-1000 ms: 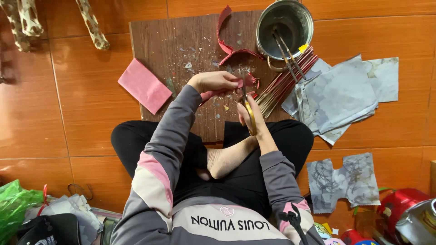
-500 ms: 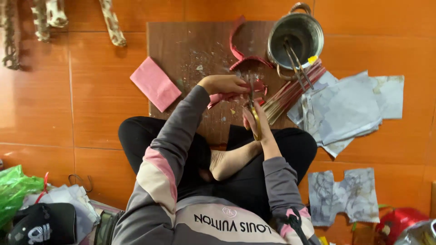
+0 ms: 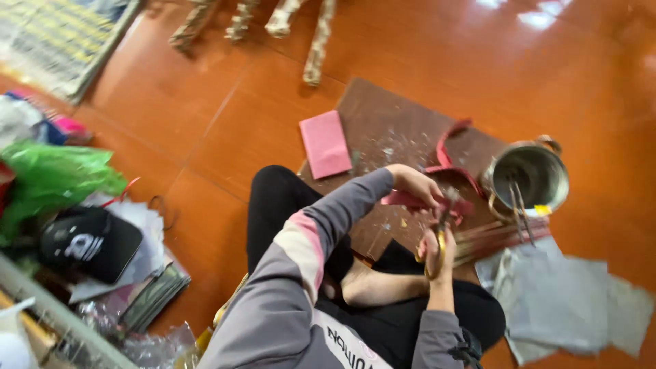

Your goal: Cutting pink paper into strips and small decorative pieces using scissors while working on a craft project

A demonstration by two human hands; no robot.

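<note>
My left hand [image 3: 415,184] pinches a red paper strip [image 3: 407,200] over a brown board [image 3: 389,130] on the floor. Just below it, my right hand [image 3: 434,251] grips yellow-handled scissors [image 3: 443,220], blades pointing up at the strip. Small paper scraps lie scattered on the board. I sit with my legs folded at the board's near edge.
A pink pad [image 3: 325,143] lies at the board's left corner, a curved red strip [image 3: 445,145] behind my hands. On the right are a metal pot [image 3: 529,174], a bundle of thin sticks [image 3: 502,234] and grey sheets [image 3: 570,301]. A green bag [image 3: 55,176] and black cap [image 3: 85,240] clutter the left.
The view has swung left and tilted, bringing the clutter on the left into sight. Both hands stay together on the strip and scissors above the board.
</note>
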